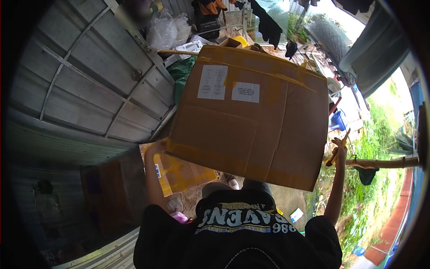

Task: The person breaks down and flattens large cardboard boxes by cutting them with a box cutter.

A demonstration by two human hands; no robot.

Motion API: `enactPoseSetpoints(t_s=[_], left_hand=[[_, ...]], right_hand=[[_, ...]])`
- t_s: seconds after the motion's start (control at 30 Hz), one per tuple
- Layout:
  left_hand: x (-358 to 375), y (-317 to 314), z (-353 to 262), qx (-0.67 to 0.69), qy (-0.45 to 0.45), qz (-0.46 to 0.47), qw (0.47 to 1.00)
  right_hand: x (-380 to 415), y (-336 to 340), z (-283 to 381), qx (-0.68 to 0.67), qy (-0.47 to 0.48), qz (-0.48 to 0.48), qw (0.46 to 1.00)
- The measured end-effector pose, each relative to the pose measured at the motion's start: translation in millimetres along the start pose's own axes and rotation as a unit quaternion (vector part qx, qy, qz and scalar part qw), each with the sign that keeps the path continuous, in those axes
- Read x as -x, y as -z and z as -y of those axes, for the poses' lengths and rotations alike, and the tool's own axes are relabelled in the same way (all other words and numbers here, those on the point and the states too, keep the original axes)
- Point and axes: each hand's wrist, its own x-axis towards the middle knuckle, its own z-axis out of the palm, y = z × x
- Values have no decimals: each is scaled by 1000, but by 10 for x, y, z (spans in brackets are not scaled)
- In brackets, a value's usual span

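Note:
A large flattened cardboard box [242, 130], with yellowish tape along its edges and two white labels near its top, is held up in front of me, slightly tilted. My left hand [156, 147] grips its lower left corner, the fingers partly hidden at the edge. Beyond the right edge of the cardboard is my right hand [340, 150], closed around a yellow and black cutter [332, 158] and apart from the cardboard. A second taped cardboard piece [186, 174] lies lower down, behind the first, near my left forearm.
A grey metal door [98, 67] stands on the left. Clear plastic bags [163, 31] and a green sack [180, 74] are behind the cardboard. At the right are a blue watering can [338, 120] and a horizontal pole [394, 162] with a dark cloth hanging. A pink item [179, 217] lies low.

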Motion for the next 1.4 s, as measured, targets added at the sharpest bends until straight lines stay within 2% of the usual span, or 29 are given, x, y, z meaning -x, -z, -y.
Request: enactPoseSetpoints(t_s=[0.07, 0.1, 0.13, 0.17, 0.2, 0.23, 0.27, 0.33, 0.4, 0.43, 0.5, 0.63, 0.7, 0.73, 0.87, 0.93, 0.97, 1.03, 1.07, 1.13, 1.17, 1.23, 1.3, 1.37, 1.4], left_hand=[[-50, 486, -547, 40, 14, -163, 986], [87, 507, -1026, 132, -85, -321, 934], [142, 592, -1468, 234, -111, -347, 902], [-54, 789, -1659, 271, -118, -311, 903], [-130, 900, -1931, 266, -103, -286, 915], [-198, 967, -2219, 261, -87, -259, 926], [-296, 996, -2462, 226, -83, -277, 930], [-489, 1033, -2779, 189, -74, -297, 933], [-722, 1108, -2968, 166, -11, -263, 950], [-885, 1106, -2999, 166, -11, -267, 949], [-1199, 988, -2962, 5, -50, -413, 909], [-864, 861, -3151, 53, -4, -407, 912], [-610, 811, -3247, 47, 10, -462, 886], [-423, 793, -3326, 50, 14, -458, 887], [219, 916, -3680, 29, -56, -511, 857], [395, 1029, -3697, 89, -140, -554, 816], [603, 1036, -3789, 92, -149, -556, 812], [1038, 962, -3883, 150, -206, -607, 753], [1215, 903, -3923, 149, -210, -603, 755], [1452, 797, -3942, 295, -291, -581, 701], [1462, 719, -3903, 294, -294, -574, 705], [1412, 554, -3776, 485, -456, -464, 585], [1156, 344, -3543, 564, -399, -466, 553], [598, 192, -3060, 637, -463, -378, 487], [505, 24, -2973, 579, -436, -438, 532]], right_hand=[[-328, -150, 37, 5, -32, 67, 997], [-499, -247, 23, 11, -54, 65, 996], [-663, -350, -1, 17, -76, 63, 995], [-810, -426, -54, 15, -85, 77, 993], [-1298, -358, -451, 18, -56, 126, 990], [-1404, -430, -469, 29, -55, 159, 985], [-1506, -507, -481, 39, -53, 191, 979], [-1472, -588, -530, 36, -70, 202, 976], [-1311, -596, -583, 15, -85, 190, 978], [-1232, -583, -599, 4, -90, 183, 979], [-1076, -546, -635, -14, -94, 165, 982], [-875, -485, -572, -35, -82, 117, 989], [-794, -423, -454, -45, -60, 88, 993], [-771, -382, -362, -48, -48, 76, 995], [-677, -228, 204, -51, 37, 22, 998], [-609, -159, 550, -59, 90, -5, 994], [-554, -120, 713, -66, 115, -15, 991], [-431, -59, 1011, -74, 161, -34, 984], [-380, -29, 1149, -77, 182, -42, 979], [-315, -40, 1421, -89, 219, -56, 970], [-310, -68, 1510, -97, 231, -60, 966], [-299, -136, 1551, -114, 238, -65, 962], [-387, -174, 1387, -128, 215, -66, 966], [-416, -200, 983, -142, 172, -64, 973], [-388, -197, 714, -154, 147, -62, 975]])
